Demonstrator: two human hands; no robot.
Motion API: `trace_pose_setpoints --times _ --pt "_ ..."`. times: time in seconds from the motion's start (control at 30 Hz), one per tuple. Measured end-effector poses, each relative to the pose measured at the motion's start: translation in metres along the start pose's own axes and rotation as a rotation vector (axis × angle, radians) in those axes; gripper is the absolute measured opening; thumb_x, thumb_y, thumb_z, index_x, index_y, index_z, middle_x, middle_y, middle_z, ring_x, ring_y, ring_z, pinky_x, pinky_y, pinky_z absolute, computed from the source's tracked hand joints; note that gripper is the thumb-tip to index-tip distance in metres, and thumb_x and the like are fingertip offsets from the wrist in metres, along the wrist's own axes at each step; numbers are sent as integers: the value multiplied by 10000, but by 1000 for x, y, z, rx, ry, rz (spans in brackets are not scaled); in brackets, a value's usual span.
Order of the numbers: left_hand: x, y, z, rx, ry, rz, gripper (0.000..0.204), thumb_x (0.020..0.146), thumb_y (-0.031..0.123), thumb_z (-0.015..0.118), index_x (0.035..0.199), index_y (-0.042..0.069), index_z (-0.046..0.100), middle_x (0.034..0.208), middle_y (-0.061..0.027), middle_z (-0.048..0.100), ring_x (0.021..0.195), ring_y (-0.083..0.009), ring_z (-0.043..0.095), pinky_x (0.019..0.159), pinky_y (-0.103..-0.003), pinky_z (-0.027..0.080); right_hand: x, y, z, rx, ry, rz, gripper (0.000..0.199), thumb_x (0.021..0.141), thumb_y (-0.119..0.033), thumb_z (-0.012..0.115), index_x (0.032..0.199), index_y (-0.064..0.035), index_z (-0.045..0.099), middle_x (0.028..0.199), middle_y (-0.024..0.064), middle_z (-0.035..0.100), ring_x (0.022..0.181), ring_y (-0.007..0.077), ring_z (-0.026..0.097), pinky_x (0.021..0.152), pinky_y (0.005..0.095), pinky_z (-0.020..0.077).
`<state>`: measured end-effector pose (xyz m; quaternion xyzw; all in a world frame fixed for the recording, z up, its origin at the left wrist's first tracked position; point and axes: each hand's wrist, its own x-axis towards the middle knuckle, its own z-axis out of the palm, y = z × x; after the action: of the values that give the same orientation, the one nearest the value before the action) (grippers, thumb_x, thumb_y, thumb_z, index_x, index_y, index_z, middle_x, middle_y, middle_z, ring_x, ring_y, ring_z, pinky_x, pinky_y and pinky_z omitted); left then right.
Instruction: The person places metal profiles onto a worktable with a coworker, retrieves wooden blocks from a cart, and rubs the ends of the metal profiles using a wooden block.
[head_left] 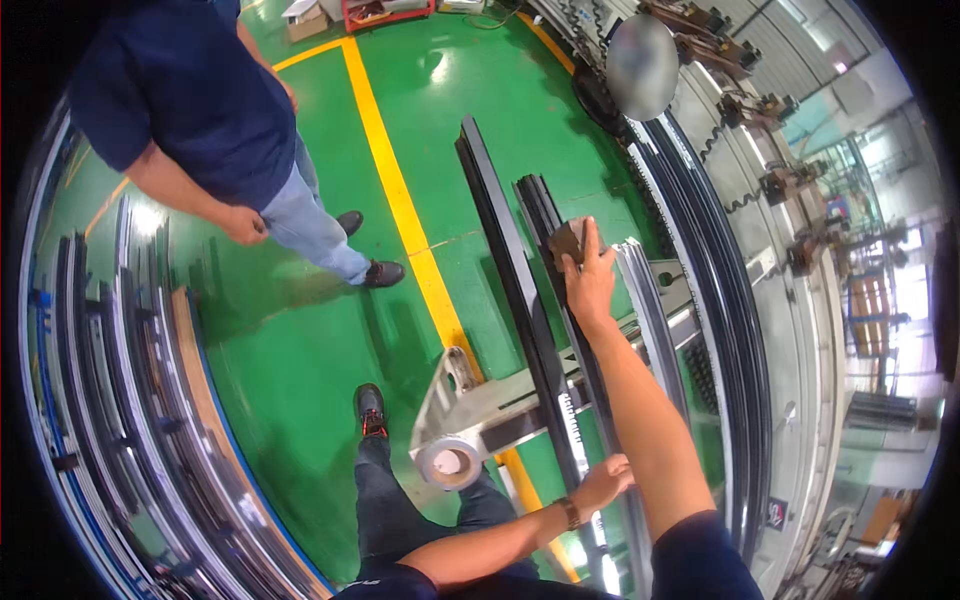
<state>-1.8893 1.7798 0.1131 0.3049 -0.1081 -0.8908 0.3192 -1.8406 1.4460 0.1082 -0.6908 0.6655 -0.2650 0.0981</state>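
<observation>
My right hand [588, 282] reaches forward and presses a small brown pad [566, 240] against a long black metal profile [545, 215], its fingers closed over the pad. My left hand [605, 483] lies flat on the near part of the same profile, fingers apart, wrist wearing a dark band. A second long black profile [495, 230] runs alongside to the left. A silver profile [645, 300] lies on the right. All rest on a grey metal stand [470, 400].
A roll of tape [449, 463] sits on the stand's near end. Another person in a dark shirt and jeans [200, 110] stands on the green floor at upper left. Racks of long profiles [120, 380] fill the left side; curved black rails [720, 300] run along the right.
</observation>
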Motion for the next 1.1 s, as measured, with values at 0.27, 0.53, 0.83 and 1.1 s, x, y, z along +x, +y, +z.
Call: trace_pose_setpoints --times 0.27,0.53,0.83,1.1 --pt "-154 166 -182 282 77 -62 393 1076 230 633 1412 29 596 1156 -50 706 1040 -126 669 917 -289 547 -10 -6 17 -71 211 113 850 936 -166 763 1654 -313 332 1211 256 521 988 466 635 840 527 531" --pt "-250 339 -315 393 477 16 383 1071 263 643 1384 47 604 1232 -111 715 1072 -192 695 942 -340 562 -6 -40 28 -136 278 312 852 942 -152 753 1651 -328 314 1218 264 517 920 482 663 811 531 562" --pt "-208 450 -277 494 485 105 418 1063 218 654 1406 -2 562 1268 -157 696 1111 -208 690 970 -354 565 4 -58 33 -176 399 298 882 913 -131 770 1654 -320 331 1222 263 508 1006 486 617 867 535 533" --pt "-76 472 -201 508 302 -6 482 1055 238 673 1446 -8 537 1378 -173 630 1247 -251 641 1071 -392 530 0 -48 36 -143 360 394 880 904 -116 773 1651 -309 349 1210 240 510 983 458 605 853 515 524"
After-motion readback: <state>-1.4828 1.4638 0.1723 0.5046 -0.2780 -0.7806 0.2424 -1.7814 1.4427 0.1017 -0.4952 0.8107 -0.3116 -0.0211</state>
